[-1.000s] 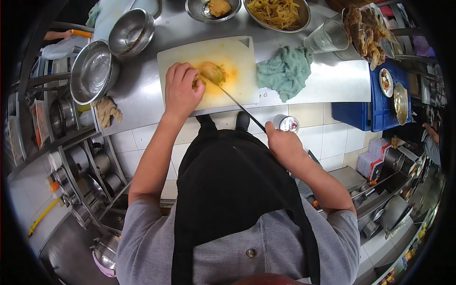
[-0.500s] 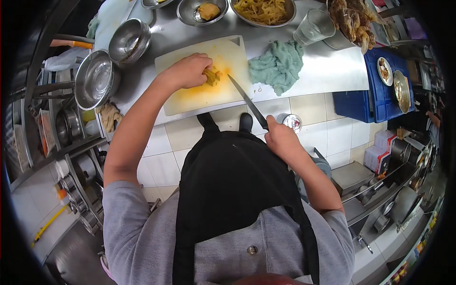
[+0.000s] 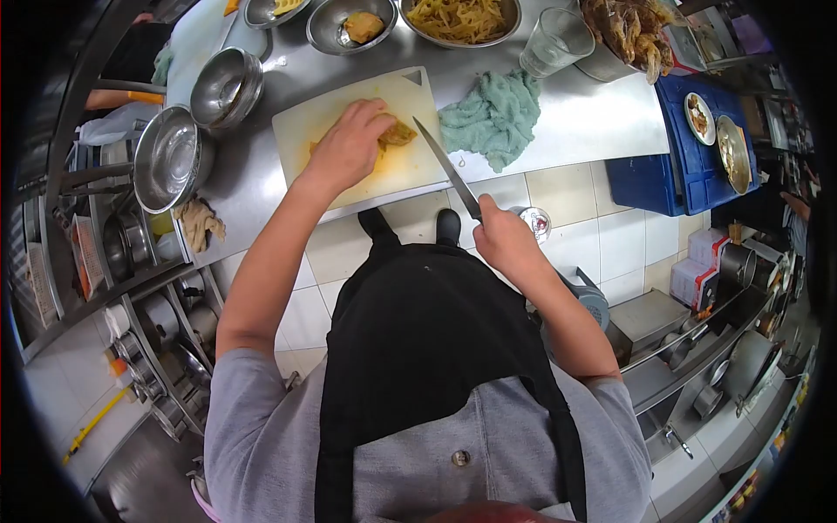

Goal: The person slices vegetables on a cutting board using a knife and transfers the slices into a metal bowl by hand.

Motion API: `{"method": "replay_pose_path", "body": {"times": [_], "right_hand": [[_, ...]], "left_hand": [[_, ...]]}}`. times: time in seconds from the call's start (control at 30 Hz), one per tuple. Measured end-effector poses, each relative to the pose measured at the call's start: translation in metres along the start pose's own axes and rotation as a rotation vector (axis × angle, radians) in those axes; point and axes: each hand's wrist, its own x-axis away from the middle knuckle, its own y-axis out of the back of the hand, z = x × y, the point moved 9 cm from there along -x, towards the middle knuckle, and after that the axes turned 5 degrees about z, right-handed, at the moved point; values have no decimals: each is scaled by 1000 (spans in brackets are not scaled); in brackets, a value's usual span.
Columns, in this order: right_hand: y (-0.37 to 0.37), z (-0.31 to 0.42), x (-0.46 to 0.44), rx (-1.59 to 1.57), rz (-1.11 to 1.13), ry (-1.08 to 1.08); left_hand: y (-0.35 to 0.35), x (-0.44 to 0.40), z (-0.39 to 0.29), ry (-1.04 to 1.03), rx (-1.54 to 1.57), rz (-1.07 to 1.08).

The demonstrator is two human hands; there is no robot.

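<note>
My left hand (image 3: 349,144) rests over the cutting board with its fingers bent and closed on a piece of yellow-brown vegetable (image 3: 398,134), whose right end sticks out. Part of that piece is hidden under the fingers. The white cutting board (image 3: 296,126) is stained yellow around it. In my right hand (image 3: 508,237) is a kitchen knife (image 3: 449,170), gripped by the handle. Its blade slants up and left, the tip just right of the vegetable and apart from it. A crumpled green cloth (image 3: 493,119) lies right of the board.
Along the back stand a bowl of yellow strips (image 3: 462,19), a bowl with one lump of food (image 3: 327,26), and a glass (image 3: 556,44). Steel bowls (image 3: 170,157) are at the left. Roasted-looking meat (image 3: 623,30) sits at the back right, near a blue bin (image 3: 641,179).
My left hand has gone from a tight fist to a broader hold over the vegetable, which now shows more on the right. The knife stays at the board's right side. The whole view has shifted slightly.
</note>
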Motion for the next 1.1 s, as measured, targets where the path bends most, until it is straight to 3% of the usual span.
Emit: {"method": "replay_pose_path", "body": {"times": [0.07, 0.13, 0.27, 0.77, 1.1], "right_hand": [[2, 7, -6, 30, -14, 37], [14, 18, -12, 118, -100, 89], [19, 38, -22, 239, -52, 108], [18, 43, -21, 342, -30, 80], [24, 56, -31, 454, -28, 118]], "left_hand": [[16, 13, 8, 256, 30, -112], [5, 18, 2, 285, 39, -154], [-18, 19, -4, 335, 35, -203], [-19, 21, -2, 112, 24, -267], [-18, 17, 0, 159, 29, -304]]}}
